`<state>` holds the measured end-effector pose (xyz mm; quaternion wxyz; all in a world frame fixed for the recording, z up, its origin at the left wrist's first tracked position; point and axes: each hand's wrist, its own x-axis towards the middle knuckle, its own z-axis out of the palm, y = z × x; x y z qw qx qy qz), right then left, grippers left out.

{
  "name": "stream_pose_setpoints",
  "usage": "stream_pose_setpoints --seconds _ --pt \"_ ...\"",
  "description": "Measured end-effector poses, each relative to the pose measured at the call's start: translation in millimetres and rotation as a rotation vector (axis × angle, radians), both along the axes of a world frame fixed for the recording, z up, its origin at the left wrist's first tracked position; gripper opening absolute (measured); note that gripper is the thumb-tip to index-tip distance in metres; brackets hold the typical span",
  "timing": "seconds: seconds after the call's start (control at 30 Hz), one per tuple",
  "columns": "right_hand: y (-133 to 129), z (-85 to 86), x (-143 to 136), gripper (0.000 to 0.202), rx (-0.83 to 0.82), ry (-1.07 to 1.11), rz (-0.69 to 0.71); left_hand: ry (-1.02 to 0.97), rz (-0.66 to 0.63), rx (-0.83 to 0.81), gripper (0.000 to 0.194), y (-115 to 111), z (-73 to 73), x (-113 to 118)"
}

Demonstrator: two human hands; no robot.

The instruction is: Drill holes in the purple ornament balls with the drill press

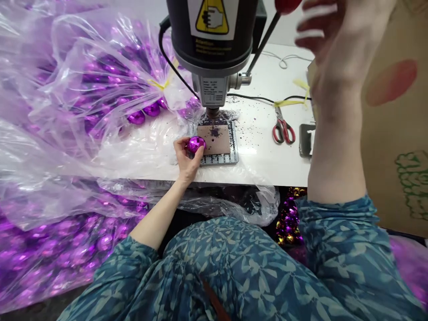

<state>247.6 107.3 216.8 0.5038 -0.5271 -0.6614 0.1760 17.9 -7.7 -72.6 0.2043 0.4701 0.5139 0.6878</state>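
Observation:
Between the thumb and fingers of my left hand (187,161) is a shiny purple ball (196,144), held at the left edge of a brown board (220,143). The board has a small dark hole and lies on the metal base plate (234,157) of a drill press (214,49). Dark shavings cover the back of the board. My right hand (329,33) is raised at the upper right, blurred, its fingers apart and nothing in them, near the red knob (286,4) of the press lever.
Clear plastic bags of purple balls (113,84) fill the left side, with more balls (83,240) below. Red-handled scissors (283,131), a dark phone-like object (305,140) and cables lie on the white table (261,165). A cardboard box (394,133) stands at the right.

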Motion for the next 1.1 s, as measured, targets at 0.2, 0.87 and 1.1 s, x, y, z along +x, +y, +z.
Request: stream_pose_setpoints --seconds 0.2,0.87,1.1 --pt "-24 -119.2 79 0.041 -0.390 -0.384 -0.292 0.005 -0.003 -0.026 0.074 0 -1.3 1" --pt "-80 -190.9 145 0.042 -0.528 0.053 0.280 0.048 -0.105 -0.024 0.065 2 -3.4 -1" --pt "-165 -171.6 102 0.054 -0.555 0.082 0.401 0.067 -0.121 -0.026 0.066 0 2.2 1"
